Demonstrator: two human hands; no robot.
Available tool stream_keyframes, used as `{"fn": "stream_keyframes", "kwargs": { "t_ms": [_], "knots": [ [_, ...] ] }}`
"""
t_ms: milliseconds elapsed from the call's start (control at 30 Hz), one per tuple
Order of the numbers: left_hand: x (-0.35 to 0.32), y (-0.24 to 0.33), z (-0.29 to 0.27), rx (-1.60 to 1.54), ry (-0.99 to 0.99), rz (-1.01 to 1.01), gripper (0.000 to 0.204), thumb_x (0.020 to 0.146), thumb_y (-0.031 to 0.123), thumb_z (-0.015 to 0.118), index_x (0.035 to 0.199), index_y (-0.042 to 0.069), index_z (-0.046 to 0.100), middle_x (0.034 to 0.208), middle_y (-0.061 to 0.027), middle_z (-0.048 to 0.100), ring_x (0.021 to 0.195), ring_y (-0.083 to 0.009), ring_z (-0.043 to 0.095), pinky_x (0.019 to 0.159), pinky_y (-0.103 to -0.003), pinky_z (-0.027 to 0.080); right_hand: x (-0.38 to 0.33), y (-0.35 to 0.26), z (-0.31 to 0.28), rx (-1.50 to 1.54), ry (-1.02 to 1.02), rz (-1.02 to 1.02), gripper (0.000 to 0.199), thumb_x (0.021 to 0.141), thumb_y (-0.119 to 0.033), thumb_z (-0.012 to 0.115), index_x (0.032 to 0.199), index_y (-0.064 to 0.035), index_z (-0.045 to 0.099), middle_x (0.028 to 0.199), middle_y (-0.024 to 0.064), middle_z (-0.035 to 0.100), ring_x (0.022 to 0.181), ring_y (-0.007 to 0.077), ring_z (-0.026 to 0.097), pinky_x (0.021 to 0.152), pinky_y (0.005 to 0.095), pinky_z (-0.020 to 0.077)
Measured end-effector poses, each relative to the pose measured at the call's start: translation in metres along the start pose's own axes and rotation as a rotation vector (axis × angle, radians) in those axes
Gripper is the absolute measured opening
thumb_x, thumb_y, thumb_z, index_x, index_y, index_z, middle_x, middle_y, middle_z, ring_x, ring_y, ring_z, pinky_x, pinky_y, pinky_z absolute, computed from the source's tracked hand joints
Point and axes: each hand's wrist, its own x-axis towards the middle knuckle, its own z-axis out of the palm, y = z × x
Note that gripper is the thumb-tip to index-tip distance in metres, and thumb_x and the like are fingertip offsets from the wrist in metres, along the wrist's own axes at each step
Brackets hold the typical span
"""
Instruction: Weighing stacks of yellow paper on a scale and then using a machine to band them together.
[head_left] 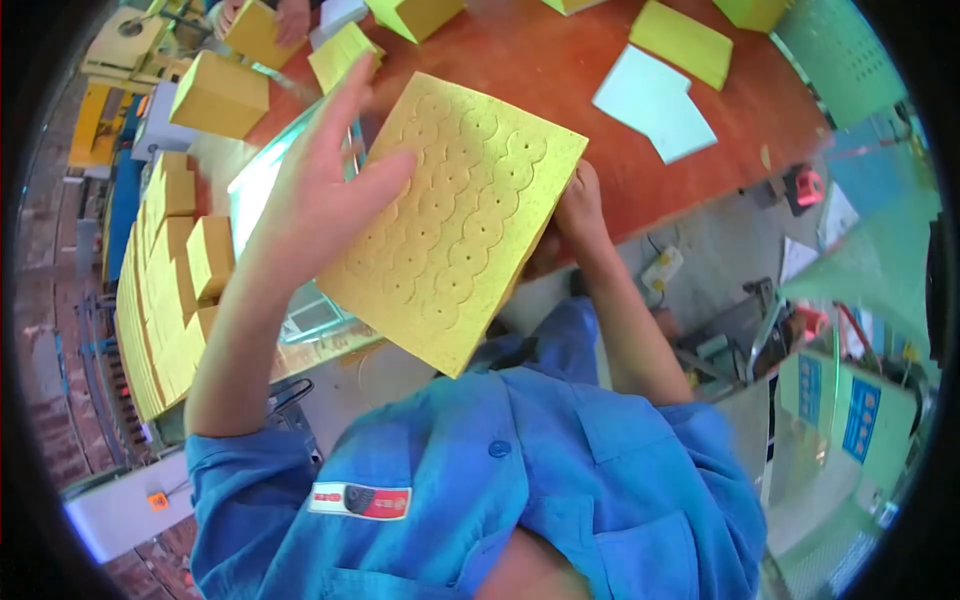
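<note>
A stack of yellow sheets [460, 220] embossed with rows of punched round shapes is held up in front of my chest, tilted. My left hand [320, 190] lies flat against its left side, fingers spread and pointing up. At the stack's right edge my right hand [582, 212] grips it, the fingers mostly hidden behind the sheets. Below the sheets is my blue work shirt [520, 490].
A red-brown table [560, 70] carries yellow stacks [682, 40] and pale blue sheets [655, 100]. More yellow stacks [165, 290] are piled along the left. Another person's hand [290, 18] rests on a yellow block at the top. A power strip [662, 268] lies on the floor at right.
</note>
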Motion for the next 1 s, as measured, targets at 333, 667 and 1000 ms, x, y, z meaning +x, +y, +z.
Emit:
{"fn": "stream_keyframes", "kwargs": {
  "t_ms": [333, 667, 1000],
  "knots": [
    [0.010, -0.031, -0.010, -0.703, -0.568, -0.748, 0.051, 0.089, 0.038, 0.061, 0.123, 0.001, 0.056, 0.109, -0.0101, 0.067, 0.090, -0.0161, 0.068, 0.080, -0.030, 0.054, -0.148, 0.078, 0.008, 0.564, 0.434, 0.146, 0.033, 0.101, -0.029, 0.043, 0.112, -0.0004, 0.056, 0.106, 0.0120, 0.060, 0.097, 0.0210, 0.057, 0.088, 0.0356, 0.0463],
    [-0.068, -0.022, -0.035, -1.155, -0.785, -0.753, 0.061, 0.087, 0.048, 0.063, 0.128, 0.003, 0.055, 0.119, -0.0072, 0.063, 0.102, -0.0143, 0.063, 0.091, -0.030, 0.049, -0.203, -0.026, 0.024, 0.446, -0.017, 0.295, 0.046, 0.095, -0.030, 0.055, 0.130, -0.0008, 0.049, 0.117, 0.0084, 0.062, 0.102, 0.0183, 0.062, 0.084, 0.0323, 0.0506],
    [-0.114, -0.114, -0.254, -1.001, 0.337, -0.481, 0.051, 0.084, 0.038, 0.067, 0.119, 0.002, 0.059, 0.108, -0.0117, 0.067, 0.092, -0.0189, 0.068, 0.080, -0.031, 0.056, -0.008, -0.081, 0.252, 0.233, -0.664, 0.242, 0.046, 0.089, -0.031, 0.065, 0.123, -0.0010, 0.054, 0.104, 0.0080, 0.061, 0.084, 0.0182, 0.062, 0.075, 0.0314, 0.0507]
  ]
}}
